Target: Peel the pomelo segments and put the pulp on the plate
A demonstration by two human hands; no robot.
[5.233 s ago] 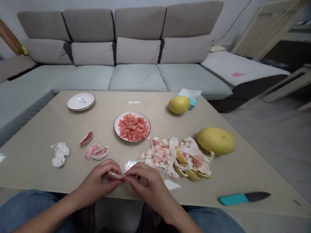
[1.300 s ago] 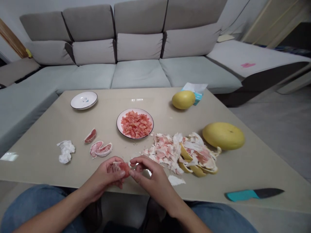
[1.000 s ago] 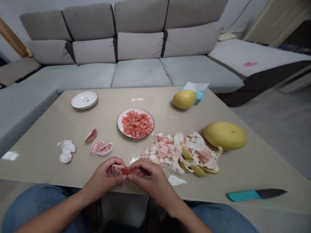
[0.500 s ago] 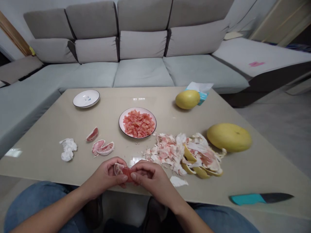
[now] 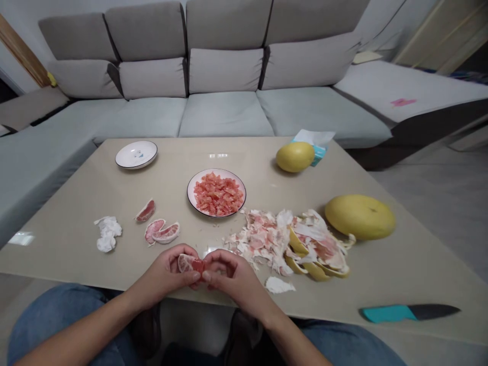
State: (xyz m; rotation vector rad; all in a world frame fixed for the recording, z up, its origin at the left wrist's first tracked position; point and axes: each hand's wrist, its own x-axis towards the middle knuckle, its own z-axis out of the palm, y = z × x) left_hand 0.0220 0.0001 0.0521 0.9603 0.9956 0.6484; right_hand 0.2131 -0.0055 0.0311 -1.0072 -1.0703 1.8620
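My bare left hand (image 5: pixel 165 274) is curling inward with its fingers bent and its thumb pointing toward my bare right hand (image 5: pixel 232 278), which is cupping back toward it. My right fingertips (image 5: pixel 206 276) are closing just beside the left thumb. My bare left forearm (image 5: pixel 80 330) and bare right forearm (image 5: pixel 292 339) are angling in from either side, bringing both wrists low.
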